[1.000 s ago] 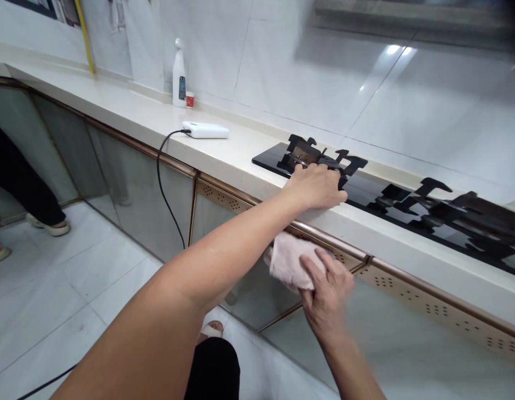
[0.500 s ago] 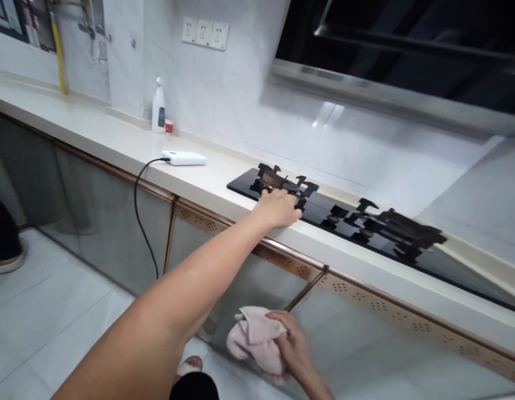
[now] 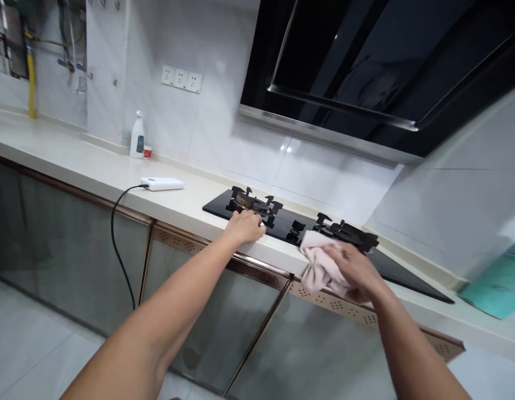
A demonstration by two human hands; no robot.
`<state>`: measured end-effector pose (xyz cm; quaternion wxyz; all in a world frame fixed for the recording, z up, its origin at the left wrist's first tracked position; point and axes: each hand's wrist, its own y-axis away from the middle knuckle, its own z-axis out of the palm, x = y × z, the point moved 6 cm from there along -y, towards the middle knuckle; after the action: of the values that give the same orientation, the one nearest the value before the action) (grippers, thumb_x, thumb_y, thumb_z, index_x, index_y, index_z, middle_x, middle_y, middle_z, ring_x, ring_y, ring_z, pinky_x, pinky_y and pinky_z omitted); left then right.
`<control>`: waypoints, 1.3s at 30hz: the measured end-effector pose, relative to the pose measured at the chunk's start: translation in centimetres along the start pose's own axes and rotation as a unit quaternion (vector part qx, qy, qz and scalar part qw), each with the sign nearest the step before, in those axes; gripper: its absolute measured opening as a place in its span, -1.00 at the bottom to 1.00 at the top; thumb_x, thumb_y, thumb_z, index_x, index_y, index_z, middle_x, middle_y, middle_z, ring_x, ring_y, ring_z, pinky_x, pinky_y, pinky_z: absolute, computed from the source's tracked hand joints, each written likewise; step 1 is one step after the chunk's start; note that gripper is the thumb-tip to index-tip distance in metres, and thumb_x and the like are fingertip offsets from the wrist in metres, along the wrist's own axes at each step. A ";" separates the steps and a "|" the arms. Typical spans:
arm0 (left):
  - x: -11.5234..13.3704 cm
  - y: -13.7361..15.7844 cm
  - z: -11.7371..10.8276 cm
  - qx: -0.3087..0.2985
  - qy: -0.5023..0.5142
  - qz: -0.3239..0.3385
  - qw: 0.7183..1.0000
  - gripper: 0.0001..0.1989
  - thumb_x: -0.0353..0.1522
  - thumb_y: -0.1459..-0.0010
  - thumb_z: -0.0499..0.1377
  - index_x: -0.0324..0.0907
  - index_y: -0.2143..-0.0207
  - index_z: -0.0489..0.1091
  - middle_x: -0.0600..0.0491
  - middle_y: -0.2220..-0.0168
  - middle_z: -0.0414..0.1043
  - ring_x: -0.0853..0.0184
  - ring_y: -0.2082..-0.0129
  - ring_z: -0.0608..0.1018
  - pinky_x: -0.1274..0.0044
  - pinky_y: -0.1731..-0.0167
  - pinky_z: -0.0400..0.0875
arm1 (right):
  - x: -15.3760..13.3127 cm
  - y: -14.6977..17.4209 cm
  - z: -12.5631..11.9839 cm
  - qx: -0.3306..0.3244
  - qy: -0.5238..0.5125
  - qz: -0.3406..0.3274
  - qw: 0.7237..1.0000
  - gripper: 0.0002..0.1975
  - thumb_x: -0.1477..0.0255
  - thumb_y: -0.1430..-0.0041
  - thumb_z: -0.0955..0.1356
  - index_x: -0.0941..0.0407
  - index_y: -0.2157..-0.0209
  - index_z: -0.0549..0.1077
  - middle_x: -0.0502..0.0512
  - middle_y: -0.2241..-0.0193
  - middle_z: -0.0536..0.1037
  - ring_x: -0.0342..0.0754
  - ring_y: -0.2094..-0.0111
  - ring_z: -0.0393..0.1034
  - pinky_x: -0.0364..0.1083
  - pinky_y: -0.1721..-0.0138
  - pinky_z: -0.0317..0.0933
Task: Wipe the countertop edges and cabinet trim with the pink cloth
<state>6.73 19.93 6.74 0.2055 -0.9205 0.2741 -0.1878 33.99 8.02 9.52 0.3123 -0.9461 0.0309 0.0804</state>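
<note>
A black gas cooktop (image 3: 278,230) with two burners is set in the pale countertop. My left hand (image 3: 245,226) rests at its front edge, just before the left burner (image 3: 251,204). The fingers are curled together, and a small whitish spot shows beside them; what they hold, if anything, I cannot make out. Bunched in my right hand (image 3: 355,266) is a pale pink cloth (image 3: 319,261). This hand is at the counter's front edge, with the cloth partly in front of the right burner (image 3: 349,233). Between the burners the knobs (image 3: 296,229) show.
A white power bank (image 3: 162,184) with a black cable (image 3: 114,233) lies on the counter. Farther back stand a white spray bottle (image 3: 138,136) and a small red-and-white cup (image 3: 147,152). A black range hood (image 3: 344,78) overhangs the cooktop. At right is a teal box-like object (image 3: 496,283).
My right hand has raised the cloth from below the counter to the cooktop's front edge. My left hand stays by the left burner. The view has shifted right and up.
</note>
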 end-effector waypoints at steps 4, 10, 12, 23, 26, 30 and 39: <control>0.3 0.3 -0.2 0.002 0.001 0.007 1.000 -0.56 -0.15 -0.31 -0.07 -0.15 -0.01 0.45 -0.13 -0.10 0.43 0.04 -0.13 0.42 0.19 -0.13 0.24 | -0.8 -0.2 2.6 -0.130 0.013 -0.016 0.991 -0.35 -0.08 -0.26 0.17 -0.01 -0.18 0.42 0.15 -0.25 0.34 0.20 -0.25 0.22 0.18 -0.25 0.12; 0.5 0.7 -0.6 0.014 0.017 0.002 1.000 -0.50 -0.12 -0.41 -0.24 -0.11 -0.08 0.36 -0.15 -0.08 0.40 0.04 -0.11 0.42 0.16 -0.10 0.26 | -8.1 -1.9 4.2 -0.153 0.012 -0.107 0.982 -0.52 0.17 -0.34 0.17 -0.02 -0.18 0.43 0.08 -0.27 0.32 0.11 -0.21 0.28 0.08 -0.22 0.17; 0.2 0.7 -0.8 0.035 0.032 -0.007 0.999 -0.49 -0.12 -0.42 -0.27 -0.09 -0.08 0.34 -0.13 -0.10 0.35 0.08 -0.12 0.39 0.20 -0.10 0.28 | -12.7 -3.8 6.1 -0.166 0.001 -0.168 0.972 -0.57 0.29 -0.37 0.15 0.02 -0.12 0.48 0.12 -0.20 0.41 0.08 -0.16 0.34 0.02 -0.15 0.22; -2.2 -0.8 -1.1 0.061 0.098 -0.066 0.991 -0.42 0.00 -0.39 -0.31 0.03 -0.16 0.31 -0.06 -0.16 0.38 0.08 -0.20 0.35 0.11 -0.20 0.12 | -19.3 -10.1 11.2 -0.217 -0.034 -0.225 0.949 -0.64 0.34 -0.39 0.21 0.13 -0.01 0.55 0.15 -0.02 0.57 0.03 -0.07 0.40 -0.12 -0.06 0.24; -1.7 -0.9 -0.8 0.008 0.099 -0.029 0.995 -0.37 0.01 -0.37 -0.34 0.01 0.01 0.42 0.00 -0.08 0.49 0.09 -0.16 0.41 0.09 -0.17 0.12 | -16.0 -7.6 9.0 -0.210 -0.054 -0.216 0.952 -0.55 0.19 -0.44 0.12 0.04 -0.07 0.52 0.07 -0.10 0.52 0.04 -0.12 0.37 -0.05 -0.13 0.23; -1.0 -0.6 -0.7 -0.018 0.078 0.003 0.997 -0.41 0.01 -0.35 -0.27 -0.01 0.09 0.48 0.00 -0.05 0.53 0.07 -0.14 0.44 0.07 -0.15 0.11 | -9.6 -4.4 5.7 -0.177 -0.092 -0.148 0.969 -0.51 0.13 -0.38 0.17 0.04 -0.15 0.47 0.09 -0.25 0.37 0.10 -0.27 0.21 0.07 -0.28 0.07; -0.1 0.2 -0.9 -0.040 0.036 -0.002 0.999 -0.49 -0.03 -0.27 -0.09 -0.05 -0.05 0.44 -0.06 -0.20 0.39 0.04 -0.24 0.32 0.07 -0.24 0.02 | 6.6 -2.2 0.5 -0.119 -0.100 0.032 0.987 -0.43 0.02 -0.27 0.15 0.07 0.04 0.59 0.12 0.06 0.61 0.10 0.10 0.50 0.03 0.05 0.34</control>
<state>6.14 19.58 7.38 0.1579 -0.9213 0.2865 -0.2103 40.65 10.06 9.26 0.1960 -0.9624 0.0198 0.1873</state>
